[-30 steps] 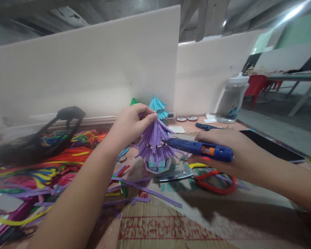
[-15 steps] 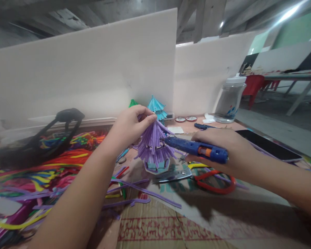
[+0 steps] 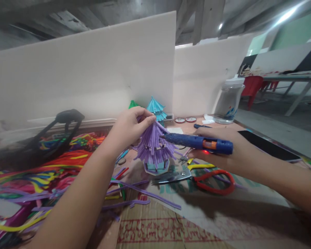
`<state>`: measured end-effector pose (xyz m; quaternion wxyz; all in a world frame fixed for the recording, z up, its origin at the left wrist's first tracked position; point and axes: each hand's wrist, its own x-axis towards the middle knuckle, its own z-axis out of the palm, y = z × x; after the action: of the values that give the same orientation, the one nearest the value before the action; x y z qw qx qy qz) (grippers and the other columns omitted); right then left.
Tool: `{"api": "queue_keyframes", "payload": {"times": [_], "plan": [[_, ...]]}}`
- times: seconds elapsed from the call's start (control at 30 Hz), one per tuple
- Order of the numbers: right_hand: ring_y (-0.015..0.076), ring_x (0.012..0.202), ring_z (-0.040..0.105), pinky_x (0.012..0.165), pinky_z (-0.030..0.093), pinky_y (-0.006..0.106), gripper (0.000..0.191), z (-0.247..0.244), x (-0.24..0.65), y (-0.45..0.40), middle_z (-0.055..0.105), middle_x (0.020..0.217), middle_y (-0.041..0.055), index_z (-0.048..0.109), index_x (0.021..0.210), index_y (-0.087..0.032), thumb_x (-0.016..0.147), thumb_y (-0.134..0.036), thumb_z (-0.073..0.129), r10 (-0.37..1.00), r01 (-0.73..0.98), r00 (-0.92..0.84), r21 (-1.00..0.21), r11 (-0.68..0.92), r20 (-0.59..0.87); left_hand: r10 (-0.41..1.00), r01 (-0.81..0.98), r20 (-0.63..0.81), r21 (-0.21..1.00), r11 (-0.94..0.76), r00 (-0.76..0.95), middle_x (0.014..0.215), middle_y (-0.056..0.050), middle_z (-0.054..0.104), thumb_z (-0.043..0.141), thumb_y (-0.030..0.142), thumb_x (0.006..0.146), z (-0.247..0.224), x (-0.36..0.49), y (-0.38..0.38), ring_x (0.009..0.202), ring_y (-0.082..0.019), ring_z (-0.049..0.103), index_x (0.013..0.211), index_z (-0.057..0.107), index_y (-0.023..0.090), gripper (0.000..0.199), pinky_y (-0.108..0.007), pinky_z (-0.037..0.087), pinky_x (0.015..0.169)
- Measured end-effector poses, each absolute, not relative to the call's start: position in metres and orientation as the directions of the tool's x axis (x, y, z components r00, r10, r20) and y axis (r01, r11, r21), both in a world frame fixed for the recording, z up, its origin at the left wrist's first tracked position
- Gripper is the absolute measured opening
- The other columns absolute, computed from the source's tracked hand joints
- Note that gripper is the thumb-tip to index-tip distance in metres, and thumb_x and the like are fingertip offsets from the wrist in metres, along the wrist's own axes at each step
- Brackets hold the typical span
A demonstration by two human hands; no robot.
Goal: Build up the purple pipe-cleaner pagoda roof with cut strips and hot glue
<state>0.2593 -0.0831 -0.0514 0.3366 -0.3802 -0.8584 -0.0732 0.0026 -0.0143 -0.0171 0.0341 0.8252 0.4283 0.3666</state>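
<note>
In the middle stands a small pagoda model [image 3: 157,154] with two tiers of purple pipe-cleaner roof over a pale blue, many-sided base. My left hand [image 3: 136,125] pinches the peak of its upper roof between thumb and fingers. My right hand [image 3: 220,147] is closed around a blue hot glue gun [image 3: 191,141], whose nozzle points left and reaches the right side of the upper roof. A small red light glows under the gun. Scissors [image 3: 194,178] with red and yellow handles lie just in front of the model. Loose purple pipe cleaners [image 3: 155,195] lie nearby.
A blue pagoda [image 3: 156,107] and a green roof tip [image 3: 132,103] show behind. Piles of coloured pipe cleaners [image 3: 64,162] and a black strap-like object [image 3: 67,121] are left. A water bottle [image 3: 228,103] and a phone [image 3: 266,145] are right. A white board [image 3: 93,72] rises behind.
My right hand has turned the glue gun slightly, its rear end shifting right and a little up; the red light now shows. My left hand keeps its pinch on the roof peak.
</note>
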Motion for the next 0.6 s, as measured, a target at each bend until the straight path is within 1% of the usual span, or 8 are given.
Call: {"api": "queue_keyframes", "payload": {"times": [0.17, 0.33, 0.47, 0.6], "plan": [[0.0158, 0.065, 0.057, 0.056, 0.039, 0.027, 0.025, -0.0508, 0.2572, -0.0836, 0.065, 0.075, 0.0001, 0.063, 0.086, -0.023, 0.087, -0.047, 0.065, 0.602, 0.670, -0.504, -0.159, 0.725, 0.620, 0.720, 0.678, 0.581, 0.355, -0.644, 0.380, 0.082, -0.004, 0.068, 0.056, 0.040, 0.090, -0.0162, 0.0039, -0.0150, 0.074, -0.016, 0.059, 0.087, 0.069, 0.016, 0.028, -0.027, 0.042, 0.066], [0.0179, 0.075, 0.062, 0.064, 0.044, 0.029, 0.025, -0.0506, 0.2569, -0.0827, 0.070, 0.085, 0.0020, 0.065, 0.090, -0.022, 0.086, -0.047, 0.067, 0.637, 0.660, -0.494, -0.222, 0.718, 0.592, 0.746, 0.693, 0.563, 0.378, -0.615, 0.355, 0.080, -0.004, 0.068, 0.054, 0.043, 0.089, -0.0158, 0.0034, -0.0175, 0.075, -0.019, 0.059, 0.086, 0.069, 0.017, 0.030, -0.027, 0.042, 0.063], [0.0178, 0.073, 0.061, 0.064, 0.042, 0.030, 0.026, -0.0509, 0.2566, -0.0812, 0.068, 0.083, 0.0010, 0.065, 0.096, -0.024, 0.086, -0.048, 0.066, 0.630, 0.634, -0.485, -0.251, 0.731, 0.607, 0.754, 0.699, 0.559, 0.383, -0.603, 0.344, 0.078, -0.004, 0.067, 0.054, 0.042, 0.089, -0.0153, 0.0038, -0.0180, 0.072, -0.018, 0.059, 0.087, 0.070, 0.018, 0.029, -0.027, 0.042, 0.062], [0.0192, 0.076, 0.061, 0.067, 0.042, 0.031, 0.030, -0.0504, 0.2559, -0.0810, 0.068, 0.090, 0.0016, 0.064, 0.101, -0.025, 0.084, -0.050, 0.067, 0.676, 0.620, -0.469, -0.333, 0.710, 0.569, 0.744, 0.708, 0.569, 0.359, -0.608, 0.350, 0.079, -0.004, 0.068, 0.055, 0.039, 0.088, -0.0140, 0.0048, -0.0187, 0.071, -0.017, 0.058, 0.086, 0.070, 0.017, 0.027, -0.027, 0.042, 0.064]]}}
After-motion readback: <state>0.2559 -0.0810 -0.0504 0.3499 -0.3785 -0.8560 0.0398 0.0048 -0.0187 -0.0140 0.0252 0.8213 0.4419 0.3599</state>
